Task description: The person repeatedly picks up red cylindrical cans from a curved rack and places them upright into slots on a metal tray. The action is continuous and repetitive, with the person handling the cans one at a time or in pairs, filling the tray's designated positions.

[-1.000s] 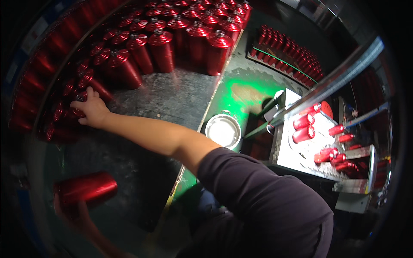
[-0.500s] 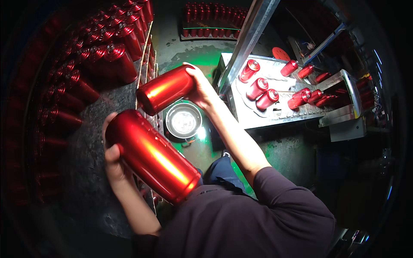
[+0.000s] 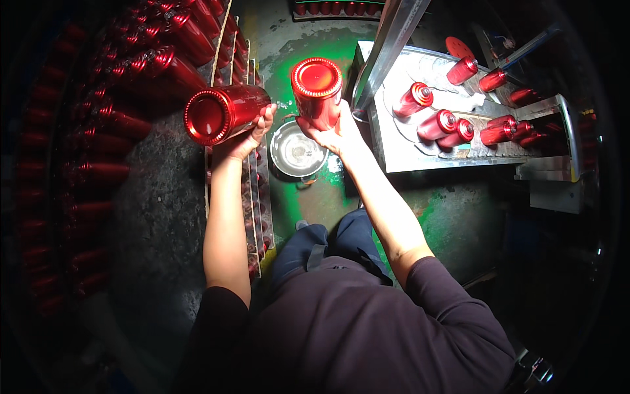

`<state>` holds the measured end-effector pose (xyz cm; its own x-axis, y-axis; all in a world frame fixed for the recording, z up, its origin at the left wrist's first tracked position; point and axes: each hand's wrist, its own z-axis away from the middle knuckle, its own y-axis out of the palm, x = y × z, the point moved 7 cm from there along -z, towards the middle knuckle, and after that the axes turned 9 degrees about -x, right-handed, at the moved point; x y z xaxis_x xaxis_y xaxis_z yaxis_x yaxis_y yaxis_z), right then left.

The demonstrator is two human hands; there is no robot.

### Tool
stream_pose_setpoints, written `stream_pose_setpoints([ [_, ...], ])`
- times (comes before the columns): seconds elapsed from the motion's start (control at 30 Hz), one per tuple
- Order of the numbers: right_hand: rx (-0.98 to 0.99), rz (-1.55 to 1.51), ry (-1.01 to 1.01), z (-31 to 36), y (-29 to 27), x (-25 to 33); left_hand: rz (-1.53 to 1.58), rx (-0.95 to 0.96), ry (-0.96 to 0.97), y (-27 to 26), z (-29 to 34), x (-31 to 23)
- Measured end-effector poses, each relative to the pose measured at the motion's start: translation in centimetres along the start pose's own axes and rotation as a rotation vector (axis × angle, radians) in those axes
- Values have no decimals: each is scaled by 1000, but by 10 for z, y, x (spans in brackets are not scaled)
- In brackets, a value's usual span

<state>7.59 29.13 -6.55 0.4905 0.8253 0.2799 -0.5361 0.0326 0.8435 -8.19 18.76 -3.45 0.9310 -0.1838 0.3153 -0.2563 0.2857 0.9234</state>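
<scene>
My left hand (image 3: pixel 249 139) is closed round a shiny red bottle (image 3: pixel 226 113). That bottle lies nearly on its side, its round base with a beaded rim turned toward me. A second red bottle (image 3: pixel 317 85) is gripped in my right hand (image 3: pixel 336 134), a little to the right and apart from the first. Its base points up at me, while its lower end is hidden behind the hand. Fingers of both hands wrap the bottles from below. Beneath them a round metal pot (image 3: pixel 292 154) stands on the floor.
Crowded red bottles (image 3: pixel 190 33) fill the left side, beside a rack with thin shelf edges (image 3: pixel 252 197). On the right, a pale metal worktable (image 3: pixel 407 148) carries several red bottles (image 3: pixel 438 125) near an upright metal post (image 3: pixel 387 52). More bottles stand at the far end.
Both bottles have turned so their bases face me. My left hand has moved forward and right with its bottle; my right hand has shifted slightly right. The view has also shifted.
</scene>
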Motion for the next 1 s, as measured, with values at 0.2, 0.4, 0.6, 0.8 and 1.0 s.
stream_pose_setpoints([
  [0.2,87,-106,147,-18,16,-6,46,-137,91,-16,-16,-17],
  [0.4,30,-183,221,-23,21,-1,146,-160,4,-24,-36,-23],
  [0.6,118,-108,202,-14,28,-1,173,-219,55,-38,-29,-27],
  [0.8,276,-200,247,23,-1,36,-129,-132,59,-52,-44,-8],
  [1.0,-93,7,-269,60,-114,149,-747,-510,578,-50,-63,1],
])
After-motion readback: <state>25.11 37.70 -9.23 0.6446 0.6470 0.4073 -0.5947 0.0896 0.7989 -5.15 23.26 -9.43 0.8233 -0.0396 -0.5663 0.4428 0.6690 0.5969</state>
